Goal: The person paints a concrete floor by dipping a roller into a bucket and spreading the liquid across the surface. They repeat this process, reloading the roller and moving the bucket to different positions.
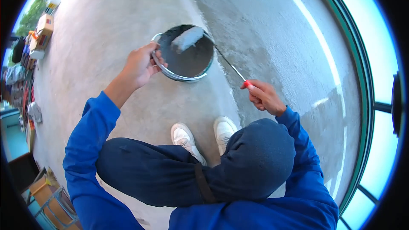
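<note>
A crouching person's left hand (141, 64) is curled shut over the near rim of a metal bucket (181, 78) standing on the concrete floor (106, 25). The right hand (263, 97) is clenched round the red grip (247, 83) of a thin-shafted roller (187, 38), whose wet sleeve lies inside the bucket on grey coating. The bucket looks heavy and liable to slop, and is best gripped at the rim. The roller seems light and stiff, its soft sleeve drippy. White shoes (183, 136) sit just behind.
</note>
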The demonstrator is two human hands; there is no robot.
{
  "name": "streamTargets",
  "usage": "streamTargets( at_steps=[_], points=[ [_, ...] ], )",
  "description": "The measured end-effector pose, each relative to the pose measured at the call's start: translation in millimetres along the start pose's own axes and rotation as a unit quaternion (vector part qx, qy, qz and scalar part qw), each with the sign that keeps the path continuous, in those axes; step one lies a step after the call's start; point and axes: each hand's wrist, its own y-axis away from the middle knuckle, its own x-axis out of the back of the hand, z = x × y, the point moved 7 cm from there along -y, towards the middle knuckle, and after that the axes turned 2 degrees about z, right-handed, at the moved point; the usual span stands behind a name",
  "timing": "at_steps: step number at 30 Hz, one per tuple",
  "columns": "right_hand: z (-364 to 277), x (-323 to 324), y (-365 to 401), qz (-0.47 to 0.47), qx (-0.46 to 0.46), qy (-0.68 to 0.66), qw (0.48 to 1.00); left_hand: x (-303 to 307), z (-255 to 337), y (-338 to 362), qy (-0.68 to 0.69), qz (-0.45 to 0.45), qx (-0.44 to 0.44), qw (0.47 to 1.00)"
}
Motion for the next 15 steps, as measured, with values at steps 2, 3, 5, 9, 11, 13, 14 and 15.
streamTargets(
  at_steps=[2, 3, 5, 9, 11, 13, 14, 15],
  points=[
    [0, 1, -1, -0.007, 0.001, -0.010, 1.000, -4, 0, -5, 0.012, 0.002, -0.001, 1.000],
    [1, -1, -1, -0.011, 0.003, -0.016, 1.000, -2, -1, -7, 0.014, -0.002, -0.001, 1.000],
    [2, -3, 0, -0.015, 0.013, -0.021, 1.000, 2, -2, -10, 0.008, -0.016, -0.001, 1.000],
    [15, 9, 21, 0.013, 0.015, -0.070, 0.997, 1, -4, -9, 0.000, -0.051, 0.002, 0.999],
    [27, 27, 40, 0.053, 0.016, -0.082, 0.995, -1, -3, -10, -0.001, -0.056, 0.005, 0.998],
    [48, 48, 63, 0.101, 0.013, -0.090, 0.991, -4, -1, -8, -0.007, -0.052, 0.003, 0.999],
    [59, 59, 77, 0.133, 0.007, -0.096, 0.986, -5, -2, -8, -0.006, -0.052, 0.003, 0.999],
    [72, 71, 91, 0.164, 0.002, -0.102, 0.981, -4, -2, -8, -0.006, -0.052, 0.002, 0.999]
  ],
)
